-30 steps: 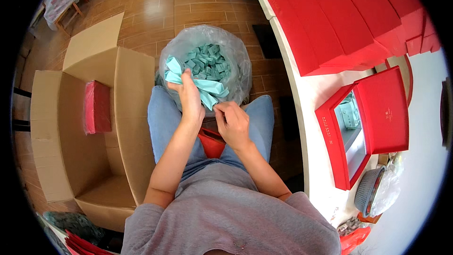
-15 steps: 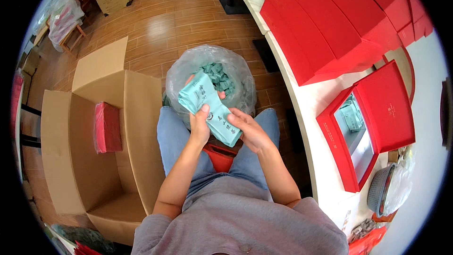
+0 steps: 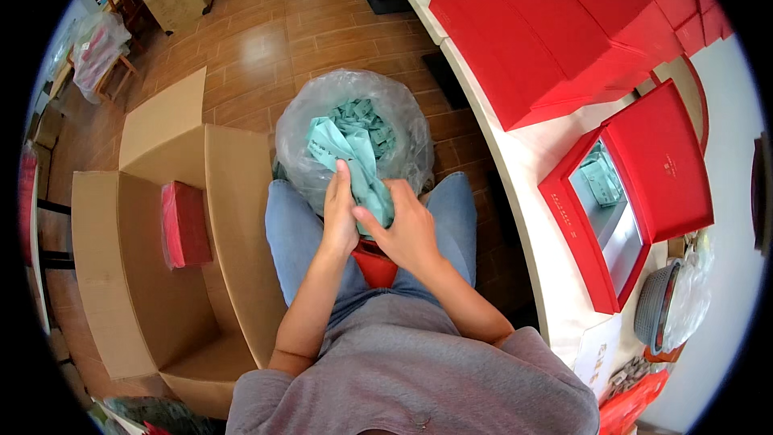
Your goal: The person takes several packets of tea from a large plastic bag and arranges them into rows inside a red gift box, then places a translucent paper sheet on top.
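Open cardboard box (image 3: 241,225) seen frame left, open red box (image 3: 664,169) frame right. Clear plastic bag (image 3: 298,137) of teal packets (image 3: 362,122) placed upper centre. Crumpled teal pouch (image 3: 362,164), mid-frame over bag's near rim, is gripped by left hand (image 3: 340,213) and right hand (image 3: 409,225).
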A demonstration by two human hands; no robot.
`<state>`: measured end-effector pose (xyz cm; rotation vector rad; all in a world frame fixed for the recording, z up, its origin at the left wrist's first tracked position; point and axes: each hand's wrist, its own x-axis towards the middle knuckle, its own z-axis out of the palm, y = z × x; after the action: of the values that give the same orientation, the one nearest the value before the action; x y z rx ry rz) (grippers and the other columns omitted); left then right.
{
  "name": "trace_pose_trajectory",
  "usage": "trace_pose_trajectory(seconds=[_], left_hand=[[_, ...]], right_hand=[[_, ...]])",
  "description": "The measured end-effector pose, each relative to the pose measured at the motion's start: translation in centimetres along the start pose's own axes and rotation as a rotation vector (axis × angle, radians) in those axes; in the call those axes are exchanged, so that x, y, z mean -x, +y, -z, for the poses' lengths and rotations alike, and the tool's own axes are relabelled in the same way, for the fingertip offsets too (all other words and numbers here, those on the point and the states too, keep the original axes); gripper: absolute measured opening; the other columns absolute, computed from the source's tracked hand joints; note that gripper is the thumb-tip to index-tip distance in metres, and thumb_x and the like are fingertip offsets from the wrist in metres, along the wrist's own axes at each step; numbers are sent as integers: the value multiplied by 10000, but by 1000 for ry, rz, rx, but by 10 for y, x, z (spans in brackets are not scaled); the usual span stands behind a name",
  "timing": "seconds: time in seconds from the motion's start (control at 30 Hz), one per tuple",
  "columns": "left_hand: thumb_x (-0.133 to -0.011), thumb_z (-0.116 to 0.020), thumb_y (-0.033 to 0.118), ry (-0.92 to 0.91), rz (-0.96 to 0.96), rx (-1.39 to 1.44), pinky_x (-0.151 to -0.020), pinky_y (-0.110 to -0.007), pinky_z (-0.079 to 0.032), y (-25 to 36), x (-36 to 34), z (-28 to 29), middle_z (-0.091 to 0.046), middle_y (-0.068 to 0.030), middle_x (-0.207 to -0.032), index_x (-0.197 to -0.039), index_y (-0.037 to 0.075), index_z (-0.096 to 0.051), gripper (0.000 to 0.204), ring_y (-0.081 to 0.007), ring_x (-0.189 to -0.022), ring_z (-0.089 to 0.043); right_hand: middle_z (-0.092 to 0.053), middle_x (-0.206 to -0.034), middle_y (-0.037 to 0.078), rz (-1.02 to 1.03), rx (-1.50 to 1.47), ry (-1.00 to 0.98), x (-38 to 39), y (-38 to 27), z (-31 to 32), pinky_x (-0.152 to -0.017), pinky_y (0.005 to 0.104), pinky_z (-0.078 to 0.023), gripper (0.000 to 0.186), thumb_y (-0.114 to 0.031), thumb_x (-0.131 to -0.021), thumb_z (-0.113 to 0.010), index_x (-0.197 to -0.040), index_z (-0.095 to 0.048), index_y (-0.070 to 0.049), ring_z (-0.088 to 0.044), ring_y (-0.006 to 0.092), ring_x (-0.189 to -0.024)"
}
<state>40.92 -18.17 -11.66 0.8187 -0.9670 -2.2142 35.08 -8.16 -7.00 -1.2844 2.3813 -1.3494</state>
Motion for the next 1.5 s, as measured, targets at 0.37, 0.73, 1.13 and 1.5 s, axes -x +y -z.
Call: trace_pose_trajectory(seconds=[0.37, 0.73, 1.13, 1.5], left_hand=[[-976, -303, 502, -448, 558, 109, -631, -263, -463, -41, 79, 47, -555, -38, -780, -1064, 53, -535, 514, -127, -690, -532], [-971, -236, 522, -211, 767, -10, -770, -322, -517, -60, 118, 65, -593, -72, -1002, -1213, 56, -469, 574, -173, -877, -599], [-991, -317, 444, 11, -23, -85, -971, -340, -402, -40, 52, 10, -430, -73, -1299, -1382, 108, -272, 518, -201, -1155, -474], [-934, -437, 518, -213, 333, 264, -797, -339, -487, -38, 24, 3, -548, -100, -1135, -1265, 59, -469, 567, -193, -988, -549]], right_hand=[[-534, -1230, 110, -236, -702, -596, -5, 39, 29, -907, 311, -426, 461, -313, -924, -528, -1295, -483, -43, -514, 209, -1115], [-542, -1160, 98, -188, -620, -479, 61, 42, 9, -956, 311, -379, 314, -238, -968, -460, -1176, -524, -12, -510, 197, -1108], [-449, -1280, 211, -226, -188, -232, 75, 16, 26, -949, 385, -414, 552, -261, -916, -550, -1365, -337, -21, -501, 331, -1131], [-424, -1320, 176, 2, -428, -46, 67, 23, 45, -948, 359, -434, 505, -222, -865, -633, -1281, -438, -15, -478, 280, -1184]])
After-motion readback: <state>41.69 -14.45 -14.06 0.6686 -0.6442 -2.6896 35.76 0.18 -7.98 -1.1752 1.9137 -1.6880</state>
